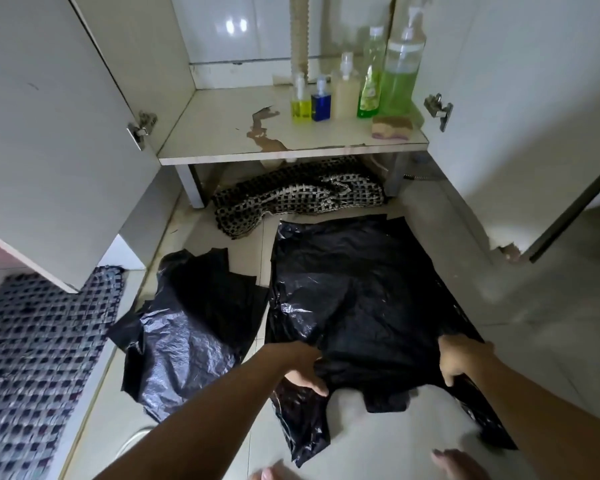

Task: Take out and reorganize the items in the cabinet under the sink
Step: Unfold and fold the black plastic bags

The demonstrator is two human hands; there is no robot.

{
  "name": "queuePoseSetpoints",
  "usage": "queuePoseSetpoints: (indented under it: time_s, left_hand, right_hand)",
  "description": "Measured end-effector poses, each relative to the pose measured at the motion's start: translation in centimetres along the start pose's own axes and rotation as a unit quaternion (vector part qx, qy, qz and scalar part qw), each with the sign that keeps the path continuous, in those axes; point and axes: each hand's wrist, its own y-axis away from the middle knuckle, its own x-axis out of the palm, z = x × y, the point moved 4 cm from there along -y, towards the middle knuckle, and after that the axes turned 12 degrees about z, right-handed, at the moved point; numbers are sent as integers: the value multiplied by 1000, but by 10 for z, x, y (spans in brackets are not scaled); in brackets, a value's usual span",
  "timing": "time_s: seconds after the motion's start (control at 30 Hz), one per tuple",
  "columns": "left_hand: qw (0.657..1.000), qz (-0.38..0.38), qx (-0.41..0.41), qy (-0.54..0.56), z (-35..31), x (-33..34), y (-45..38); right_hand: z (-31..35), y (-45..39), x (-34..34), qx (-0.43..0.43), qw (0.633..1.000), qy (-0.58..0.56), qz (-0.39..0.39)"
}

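While no label reads clearly, both hands (302, 370) (459, 360) grip a black bag (361, 289).

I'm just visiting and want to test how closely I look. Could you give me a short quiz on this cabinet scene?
1. True or false: both hands grip the large black plastic bag.
2. How many bottles stand on the cabinet shelf?
3. What lies right of the bottles: A sponge, B cup, C brush?

Key: 1 true, left hand and right hand hold its near edge. 2 five. 3 A, the sponge.
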Motion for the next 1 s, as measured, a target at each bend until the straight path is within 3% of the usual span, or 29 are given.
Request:
queuePoseSetpoints:
  time_s: [0.07, 0.13, 0.27, 0.37, 0.63, 0.87, 1.0]
  left_hand:
    - [1000, -24, 12, 6, 5, -28, 19]
    - [997, -82, -1, -10, 21, -71, 48]
    - [966, -244, -67, 44, 78, -154, 118]
    - [941, -301, -100, 117, 130, -163, 142]
    - [941, -158, -237, 183, 246, -61, 135]
    - [908, 2, -218, 358, 265, -13, 109]
    - [882, 20, -207, 423, 268, -2, 94]
  right_hand:
    - [23, 20, -37, -49, 998, -42, -5]
    - [58, 47, -87, -124, 984, -98, -84]
    - [145, 121, -168, -302, 909, -164, -234]
    - [208, 162, -174, -398, 870, -144, -253]
    - [325, 129, -83, -367, 924, -105, -22]
    - [370, 95, -28, -327, 937, -123, -6]
    - [372, 90, -14, -297, 949, -109, -3]
